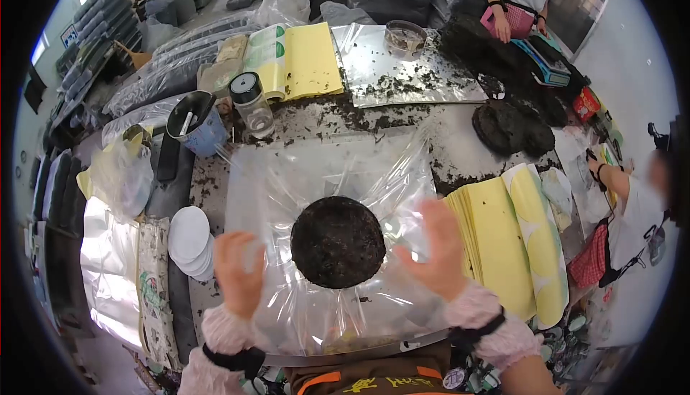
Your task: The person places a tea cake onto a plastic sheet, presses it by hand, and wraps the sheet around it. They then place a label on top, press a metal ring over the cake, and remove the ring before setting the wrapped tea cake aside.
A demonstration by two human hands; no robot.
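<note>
Past the white discs [190,240], your left hand [237,276] rests on the clear film [323,172], fingers bent; whether it grips the film I cannot tell. The dark round cake [338,242] sits mid-film between your hands. Your right hand [440,251] lies flat, fingers spread, holding nothing, beside yellow papers [496,244]

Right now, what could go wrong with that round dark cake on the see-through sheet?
1. The thin clear sheet is crinkly, so it could tear or slip where the left hand and right hand touch it.
2. The dark cake looks crumbly, so bits might break off.
3. Loose crumbs lie just beyond the sheet and might stick to it.
</note>
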